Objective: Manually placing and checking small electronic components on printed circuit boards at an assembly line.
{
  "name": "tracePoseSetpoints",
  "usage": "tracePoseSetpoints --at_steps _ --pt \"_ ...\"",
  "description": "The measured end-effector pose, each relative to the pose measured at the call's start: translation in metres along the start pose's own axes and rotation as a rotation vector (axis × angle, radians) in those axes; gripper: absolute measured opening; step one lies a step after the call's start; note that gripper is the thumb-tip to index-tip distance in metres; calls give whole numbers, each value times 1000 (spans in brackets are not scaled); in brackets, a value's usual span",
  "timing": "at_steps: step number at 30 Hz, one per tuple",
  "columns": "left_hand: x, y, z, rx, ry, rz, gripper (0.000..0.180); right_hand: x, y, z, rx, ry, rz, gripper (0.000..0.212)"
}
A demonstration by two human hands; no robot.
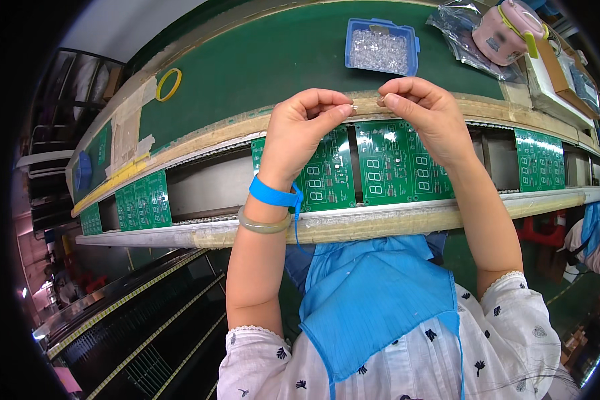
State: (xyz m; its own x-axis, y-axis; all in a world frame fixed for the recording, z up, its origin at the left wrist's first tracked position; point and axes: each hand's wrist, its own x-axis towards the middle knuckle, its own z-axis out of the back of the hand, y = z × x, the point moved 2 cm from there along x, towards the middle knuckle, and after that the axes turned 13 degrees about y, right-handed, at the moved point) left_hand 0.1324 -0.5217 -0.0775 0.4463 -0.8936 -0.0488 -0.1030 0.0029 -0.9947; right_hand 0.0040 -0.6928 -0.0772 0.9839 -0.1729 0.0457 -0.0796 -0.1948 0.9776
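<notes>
My left hand point(305, 130) is closed in a pinch, and a small pale part point(355, 107) with thin ends shows at its fingertips. Opposite it, my right hand point(428, 115) also pinches with thumb and forefinger; a tiny bit shows there, too small to name. Both hands hover over two green circuit boards, a left one point(328, 175) and a right one point(382, 170), which lie side by side on a rail track and carry white digit displays. Beyond the hands, a blue plastic bin point(415, 65) holds many small clear parts point(379, 51). A blue wrist strap point(272, 193) and a bangle circle my left wrist.
More circuit boards sit on the track at the left point(144, 202) and right point(540, 162). On the green bench top point(260, 57) lie a yellow tape ring point(169, 85) and a clear plastic bag point(455, 30). A pink lidded container point(507, 33) stands far right. Another person's arm is at the right edge.
</notes>
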Motion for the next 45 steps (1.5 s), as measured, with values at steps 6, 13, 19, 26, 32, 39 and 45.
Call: tracePoseSetpoints --at_steps 6,13,19,26,32,39,45 --pt "0 4 -1 -1 -23 -37 13 0 -1 -1 -52 -12 -6 22" --pt "-1 7 0 48 -40 -53 13 0 -5 -2 -137 -23 1 20" --pt "-1 11 0 181 -71 -63 13 -1 -10 1 -329 -36 -42 18" --pt "-4 9 -3 614 -133 -163 9 -3 -10 -4 -768 12 62 16" --pt "-4 6 -5 840 -136 -284 8 -3 -11 -7 -956 39 94 14" --pt "-5 7 -6 1025 -126 -370 9 -3 -11 -12 -1156 92 122 10" --pt "-5 7 -7 1068 -133 -387 7 -3 -11 -16 -1277 122 147 7"
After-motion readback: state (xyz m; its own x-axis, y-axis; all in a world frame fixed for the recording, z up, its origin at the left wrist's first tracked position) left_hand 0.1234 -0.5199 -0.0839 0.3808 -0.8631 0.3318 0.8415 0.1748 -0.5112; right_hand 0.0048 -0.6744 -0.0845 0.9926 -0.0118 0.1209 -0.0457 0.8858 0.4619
